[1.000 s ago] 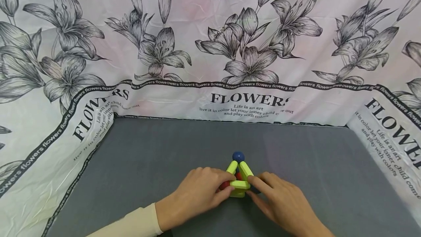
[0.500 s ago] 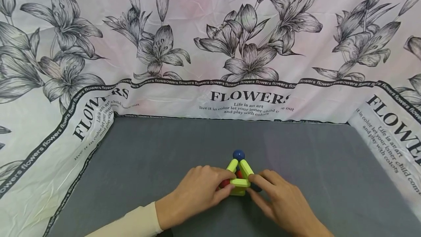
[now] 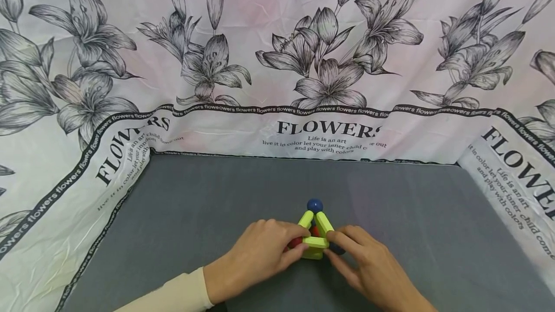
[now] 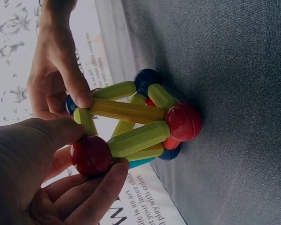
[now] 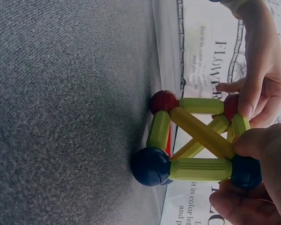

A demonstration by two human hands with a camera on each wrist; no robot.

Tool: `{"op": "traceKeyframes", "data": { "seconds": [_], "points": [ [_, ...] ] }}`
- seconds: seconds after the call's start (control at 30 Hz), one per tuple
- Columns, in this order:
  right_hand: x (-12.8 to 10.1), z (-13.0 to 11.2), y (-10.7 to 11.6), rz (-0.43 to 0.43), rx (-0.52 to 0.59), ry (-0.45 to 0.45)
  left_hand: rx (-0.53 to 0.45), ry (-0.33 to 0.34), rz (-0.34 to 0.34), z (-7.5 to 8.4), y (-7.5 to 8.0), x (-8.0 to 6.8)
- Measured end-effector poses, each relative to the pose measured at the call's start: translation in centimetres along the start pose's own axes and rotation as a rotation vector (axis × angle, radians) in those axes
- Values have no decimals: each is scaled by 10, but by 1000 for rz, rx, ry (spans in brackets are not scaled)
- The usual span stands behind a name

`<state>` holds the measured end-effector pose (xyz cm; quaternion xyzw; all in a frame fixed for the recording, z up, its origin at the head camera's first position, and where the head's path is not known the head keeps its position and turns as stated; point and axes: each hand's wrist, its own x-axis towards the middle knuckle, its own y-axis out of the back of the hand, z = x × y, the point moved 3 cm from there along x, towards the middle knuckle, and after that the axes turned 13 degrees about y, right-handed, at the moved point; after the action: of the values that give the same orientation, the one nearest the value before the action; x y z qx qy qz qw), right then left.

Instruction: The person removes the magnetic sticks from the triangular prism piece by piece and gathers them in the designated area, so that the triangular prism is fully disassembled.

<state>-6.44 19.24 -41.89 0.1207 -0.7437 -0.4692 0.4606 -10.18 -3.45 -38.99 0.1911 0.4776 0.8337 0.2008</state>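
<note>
Between the hands stands a frame of magnetic rods and balls, with lime-green rods (image 3: 315, 242), a yellow diagonal rod (image 5: 203, 133) and red and blue balls. My left hand (image 3: 257, 249) pinches an upper red ball (image 4: 91, 155) between thumb and fingers. Opposite it, my right hand (image 3: 373, 264) grips an upper blue ball (image 5: 247, 171), its thumb by the yellow rod's end. Below these, a lower red ball (image 4: 183, 122) and a lower blue ball (image 5: 151, 166) touch the grey surface. Another blue ball (image 3: 314, 205) tops two slanting green rods at the far side. Fingers partly cover both held balls.
A dark grey tabletop (image 3: 217, 187) lies under the frame. White flower-printed cloth (image 3: 329, 134) stands along its back and both sides. In the left wrist view, a turquoise rod (image 4: 141, 162) shows partly behind the green ones.
</note>
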Motion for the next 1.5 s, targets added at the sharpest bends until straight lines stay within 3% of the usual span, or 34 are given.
{"op": "traceKeyframes", "data": {
  "seconds": [0.3, 0.57, 0.9, 1.33, 1.5],
  "points": [
    [0, 1, -1, 3, 14, 10, 3, -3, -7, -1, -1, -1],
    [-1, -2, 0, 72, 40, 72, 10, 15, -10, -3, 1, 0],
    [-6, -3, 7, 17, 102, -40, 18, 33, -24, -3, 3, 0],
    [-9, -3, 0, -29, 105, -11, 26, 19, -30, 1, 2, -4],
    [-9, -3, 0, 8, 149, -9, 17, 6, -21, 2, 0, -3]
  ]
}}
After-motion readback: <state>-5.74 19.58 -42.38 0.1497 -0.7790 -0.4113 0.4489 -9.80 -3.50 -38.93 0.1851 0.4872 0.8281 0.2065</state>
